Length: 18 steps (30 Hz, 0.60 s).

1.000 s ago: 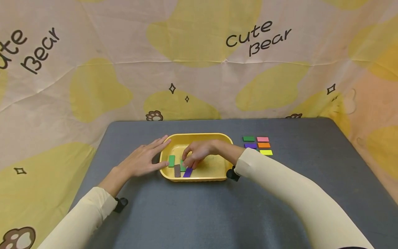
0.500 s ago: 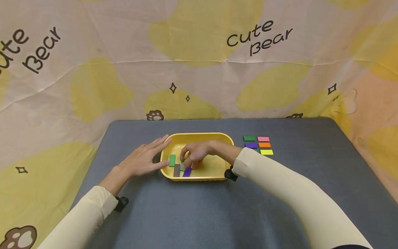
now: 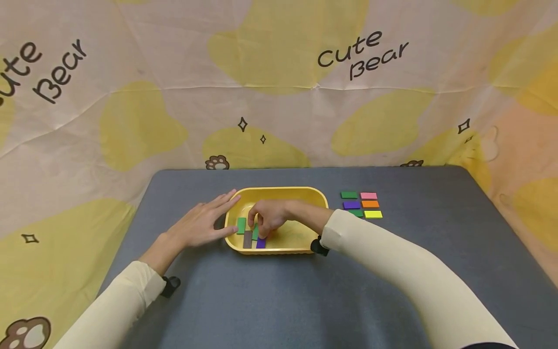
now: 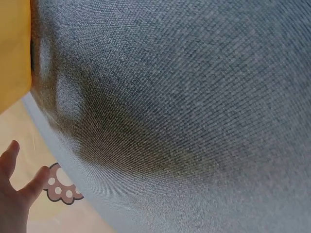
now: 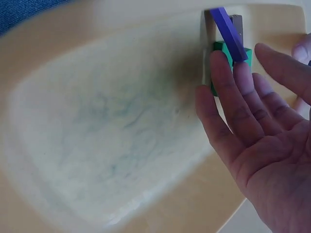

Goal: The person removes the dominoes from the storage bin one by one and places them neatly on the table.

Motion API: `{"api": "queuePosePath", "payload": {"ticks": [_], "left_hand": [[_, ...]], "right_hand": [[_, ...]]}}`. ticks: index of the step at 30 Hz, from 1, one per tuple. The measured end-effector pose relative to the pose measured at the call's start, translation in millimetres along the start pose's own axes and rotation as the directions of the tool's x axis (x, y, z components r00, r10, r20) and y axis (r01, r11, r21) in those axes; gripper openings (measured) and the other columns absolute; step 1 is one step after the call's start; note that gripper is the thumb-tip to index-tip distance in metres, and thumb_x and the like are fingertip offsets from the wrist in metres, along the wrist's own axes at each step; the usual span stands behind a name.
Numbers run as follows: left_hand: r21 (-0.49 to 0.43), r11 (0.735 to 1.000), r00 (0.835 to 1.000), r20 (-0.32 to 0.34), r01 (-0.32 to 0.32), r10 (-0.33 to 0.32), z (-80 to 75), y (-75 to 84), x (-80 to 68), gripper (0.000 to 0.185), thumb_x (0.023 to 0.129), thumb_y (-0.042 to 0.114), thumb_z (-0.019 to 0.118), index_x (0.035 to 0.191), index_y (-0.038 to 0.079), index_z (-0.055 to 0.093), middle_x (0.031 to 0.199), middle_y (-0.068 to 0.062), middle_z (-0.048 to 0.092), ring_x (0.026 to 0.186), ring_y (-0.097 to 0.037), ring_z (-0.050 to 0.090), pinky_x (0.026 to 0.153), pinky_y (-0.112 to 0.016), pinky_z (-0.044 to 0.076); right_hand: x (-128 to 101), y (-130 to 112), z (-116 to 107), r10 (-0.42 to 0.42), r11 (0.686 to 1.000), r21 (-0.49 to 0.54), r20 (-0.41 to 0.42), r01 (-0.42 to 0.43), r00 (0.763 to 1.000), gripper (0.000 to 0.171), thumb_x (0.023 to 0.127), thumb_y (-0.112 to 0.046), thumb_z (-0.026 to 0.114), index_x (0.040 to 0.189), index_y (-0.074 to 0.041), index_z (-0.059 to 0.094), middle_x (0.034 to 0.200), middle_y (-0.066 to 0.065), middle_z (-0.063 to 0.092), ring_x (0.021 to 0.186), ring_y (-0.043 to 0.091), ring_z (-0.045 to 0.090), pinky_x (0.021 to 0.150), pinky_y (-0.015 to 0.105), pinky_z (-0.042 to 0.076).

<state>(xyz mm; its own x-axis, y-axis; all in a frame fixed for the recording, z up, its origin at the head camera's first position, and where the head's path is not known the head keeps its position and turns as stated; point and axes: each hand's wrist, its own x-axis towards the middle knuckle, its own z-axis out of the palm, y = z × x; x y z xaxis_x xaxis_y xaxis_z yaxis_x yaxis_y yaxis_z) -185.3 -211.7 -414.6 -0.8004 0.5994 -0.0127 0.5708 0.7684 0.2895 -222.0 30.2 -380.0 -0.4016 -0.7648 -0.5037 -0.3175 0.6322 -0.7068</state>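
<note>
A yellow plastic tray (image 3: 301, 237) sits on the table, with several coloured domino-like blocks at its left end. These are a green block (image 3: 241, 226), a brown block (image 3: 247, 239), another green block (image 3: 255, 233) and a purple block (image 3: 261, 243). My left hand (image 3: 198, 224), fingers spread, rests against the tray's left rim and holds nothing. Inside the tray, my right hand (image 3: 272, 215) reaches down over the blocks. In the right wrist view its loosely bent fingertips (image 5: 244, 73) meet the end of the purple block (image 5: 227, 34), while the thumb stands apart from it.
Right of the tray lie more blocks in two columns: dark green (image 3: 348, 195), purple (image 3: 351, 205), green (image 3: 356, 213), pink (image 3: 368, 196), orange (image 3: 370, 204) and yellow (image 3: 372, 214). A patterned cloth (image 3: 279, 111) hangs behind the grey table (image 3: 270, 295).
My right hand has shifted slightly left inside the tray. The purple block beneath it has turned from slanted to nearly straight beside the brown one. My left hand stays put.
</note>
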Motion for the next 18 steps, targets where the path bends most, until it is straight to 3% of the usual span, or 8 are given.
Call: {"api": "queuePosePath", "payload": {"ticks": [18], "left_hand": [[0.003,1.000,1.000,0.001,0.002,-0.002,-0.7,0.1,-0.5,0.082,0.094,0.059,0.056,0.160,0.022,0.024,0.165,-0.002,0.021,0.145,-0.033,0.032,0.102,-0.065,0.035]], "right_hand": [[-3.0,-11.0,5.2,-0.062,0.988,-0.144,-0.038,0.056,0.997,0.037,0.086,0.008,0.068,0.122,0.001,0.063,0.079,0.003,0.062,0.070,0.012,0.053,0.064,0.021,0.044]]}}
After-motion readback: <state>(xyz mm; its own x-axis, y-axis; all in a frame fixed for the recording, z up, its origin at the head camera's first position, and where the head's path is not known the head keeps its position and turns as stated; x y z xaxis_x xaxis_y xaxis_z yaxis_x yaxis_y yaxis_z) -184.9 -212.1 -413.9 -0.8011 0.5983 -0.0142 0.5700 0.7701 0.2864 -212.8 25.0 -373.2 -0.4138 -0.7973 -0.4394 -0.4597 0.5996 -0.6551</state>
